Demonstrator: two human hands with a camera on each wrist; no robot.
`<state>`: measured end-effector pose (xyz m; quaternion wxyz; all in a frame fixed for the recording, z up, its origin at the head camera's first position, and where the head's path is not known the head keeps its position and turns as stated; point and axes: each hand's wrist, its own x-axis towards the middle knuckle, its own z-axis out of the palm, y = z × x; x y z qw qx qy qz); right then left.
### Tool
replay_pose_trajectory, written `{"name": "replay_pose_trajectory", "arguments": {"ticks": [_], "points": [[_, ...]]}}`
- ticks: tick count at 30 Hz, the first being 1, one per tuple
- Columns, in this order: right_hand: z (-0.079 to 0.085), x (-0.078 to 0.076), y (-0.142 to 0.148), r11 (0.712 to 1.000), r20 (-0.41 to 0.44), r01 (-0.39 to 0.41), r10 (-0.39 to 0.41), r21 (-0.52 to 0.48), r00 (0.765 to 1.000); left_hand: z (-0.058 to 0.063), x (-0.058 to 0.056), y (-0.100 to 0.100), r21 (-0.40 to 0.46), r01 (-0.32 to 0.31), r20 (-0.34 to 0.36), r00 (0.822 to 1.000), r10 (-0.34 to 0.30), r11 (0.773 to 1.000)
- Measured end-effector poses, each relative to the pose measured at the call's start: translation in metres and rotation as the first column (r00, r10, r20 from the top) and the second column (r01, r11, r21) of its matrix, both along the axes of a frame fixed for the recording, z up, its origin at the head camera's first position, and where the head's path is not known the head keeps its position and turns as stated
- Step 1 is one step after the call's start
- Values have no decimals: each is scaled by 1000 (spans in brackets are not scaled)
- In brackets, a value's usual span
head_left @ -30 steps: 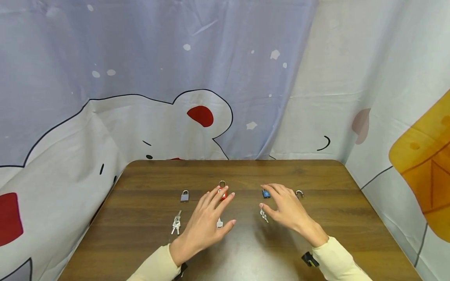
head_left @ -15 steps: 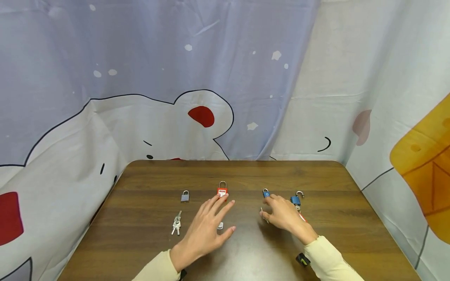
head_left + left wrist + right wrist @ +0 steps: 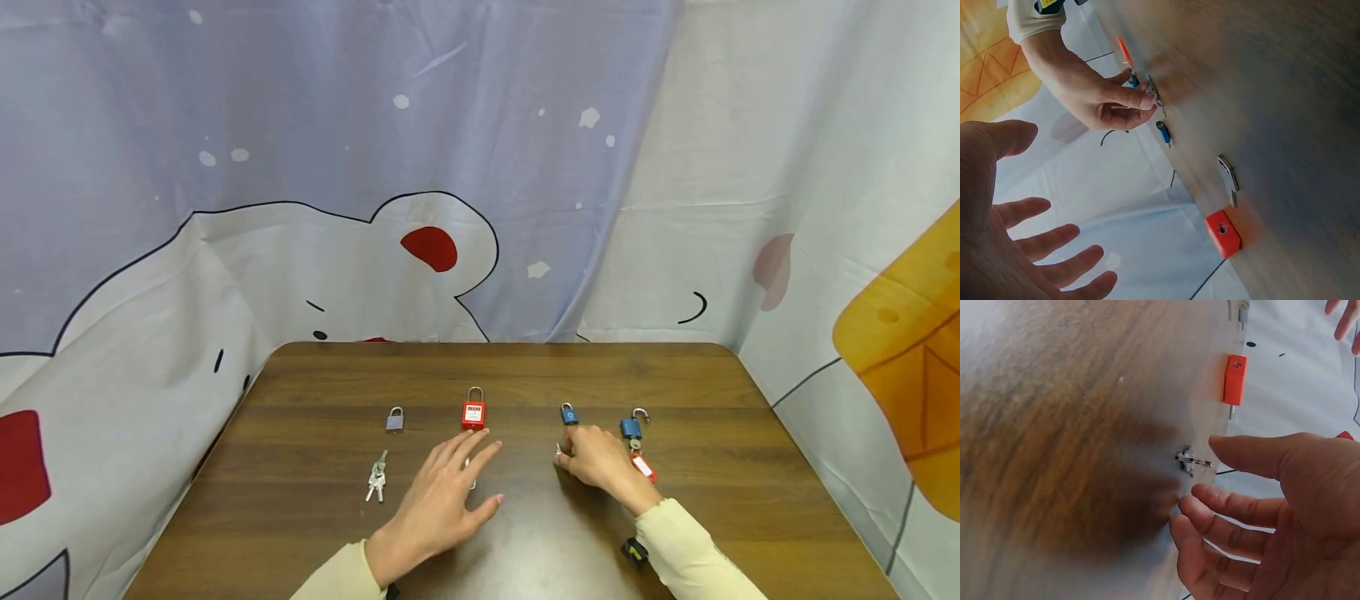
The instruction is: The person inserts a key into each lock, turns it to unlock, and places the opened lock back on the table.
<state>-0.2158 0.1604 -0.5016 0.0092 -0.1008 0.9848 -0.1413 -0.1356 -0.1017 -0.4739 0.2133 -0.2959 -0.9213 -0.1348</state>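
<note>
On the head view's dial, a lane of bare table [image 3: 522, 508] runs from 12 to 6 o'clock between the left hand [image 3: 435, 496] and right hand [image 3: 600, 457]. A red padlock [image 3: 473, 413] blocks the left's 1 o'clock, a key bunch [image 3: 377, 481] its 9. Blue padlocks [image 3: 569, 414] obstruct the right's 11 and 2, a red tag [image 3: 643, 468] its 3.

Brown table [image 3: 525, 375], four padlocks [image 3: 473, 415], metal keys [image 3: 377, 482]
</note>
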Motion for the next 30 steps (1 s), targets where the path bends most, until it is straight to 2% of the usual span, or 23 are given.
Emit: {"name": "replay_pose_trajectory", "arguments": {"ticks": [8, 30], "points": [[-5, -3, -3, 999, 4, 34, -35, 7, 999, -3, 1, 0, -3, -3, 6, 1000, 3, 1000], [-8, -4, -6, 999, 58, 37, -39, 21, 998, -6, 4, -1, 2, -2, 6, 1000, 2, 1000]]}}
